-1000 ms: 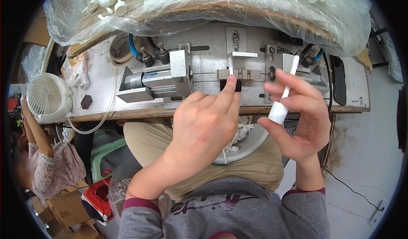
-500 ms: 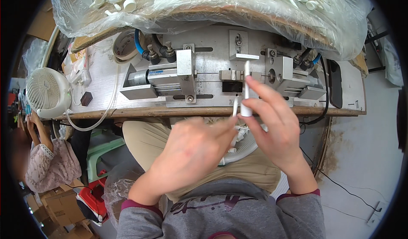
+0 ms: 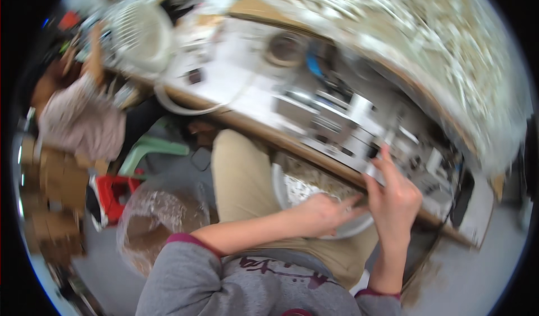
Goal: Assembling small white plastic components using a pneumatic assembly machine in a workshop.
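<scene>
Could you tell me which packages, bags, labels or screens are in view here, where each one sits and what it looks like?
Clear plastic bag: along the far side of the bench, top right, bulging, full of small white parts.
Clear bag: on the floor, lower left, crumpled, brownish inside.
Cardboard boxes: far left on the floor, brown, stacked.
Red crate: beside the boxes, low and boxy.
Labels or screens: none can be made out; the picture is blurred.

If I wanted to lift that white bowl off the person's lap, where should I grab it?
Probably by the bare left rim of the white bowl, coming from the person's left side. That curved edge is open there, while the left hand lies over the near side and the right hand crowds the right. The picture is blurred, so the rim's exact shape is hard to judge.
</scene>
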Demonstrator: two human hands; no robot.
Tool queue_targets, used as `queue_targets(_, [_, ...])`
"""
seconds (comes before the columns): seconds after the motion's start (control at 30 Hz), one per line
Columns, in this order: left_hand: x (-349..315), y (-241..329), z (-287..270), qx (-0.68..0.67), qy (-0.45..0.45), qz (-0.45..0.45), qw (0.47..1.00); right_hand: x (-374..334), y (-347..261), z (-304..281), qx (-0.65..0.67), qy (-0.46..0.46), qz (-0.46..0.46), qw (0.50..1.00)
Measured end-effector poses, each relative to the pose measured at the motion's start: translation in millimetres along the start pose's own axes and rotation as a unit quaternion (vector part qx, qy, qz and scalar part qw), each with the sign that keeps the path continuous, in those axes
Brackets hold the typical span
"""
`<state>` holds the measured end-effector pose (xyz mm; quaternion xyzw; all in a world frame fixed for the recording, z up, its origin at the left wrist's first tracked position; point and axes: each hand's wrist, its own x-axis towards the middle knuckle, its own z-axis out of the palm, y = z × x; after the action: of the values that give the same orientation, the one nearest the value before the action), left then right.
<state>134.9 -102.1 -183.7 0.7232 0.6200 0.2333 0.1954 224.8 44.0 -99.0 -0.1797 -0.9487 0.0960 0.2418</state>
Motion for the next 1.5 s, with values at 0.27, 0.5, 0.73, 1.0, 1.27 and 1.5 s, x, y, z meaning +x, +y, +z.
queue_targets(0.27, [-54,-3,4,0.015,0.121,0.045,0.992,-21,10,8,0.198,0.042,0.099,0.974])
queue_targets(0.5, [-157,7,-9,0.029,0.164,-0.143,0.976,-60,-12,19,0.308,-0.217,-0.016,0.926])
queue_targets(0.73, [-268,3,14,0.073,0.355,-0.347,0.865,-123,42,102,0.019,-0.345,0.006,0.938])
queue_targets(1.0, [-433,24,145,-0.003,0.045,-0.776,0.629,-119,72,126,0.453,-0.138,0.473,0.743])
queue_targets(1.27, [-508,85,227,-0.192,0.034,-0.917,0.348,-124,125,124,0.780,0.146,0.477,0.378])
queue_targets(1.5, [-542,123,249,-0.335,0.044,-0.915,0.220,-111,115,114,0.795,0.148,0.473,0.350])
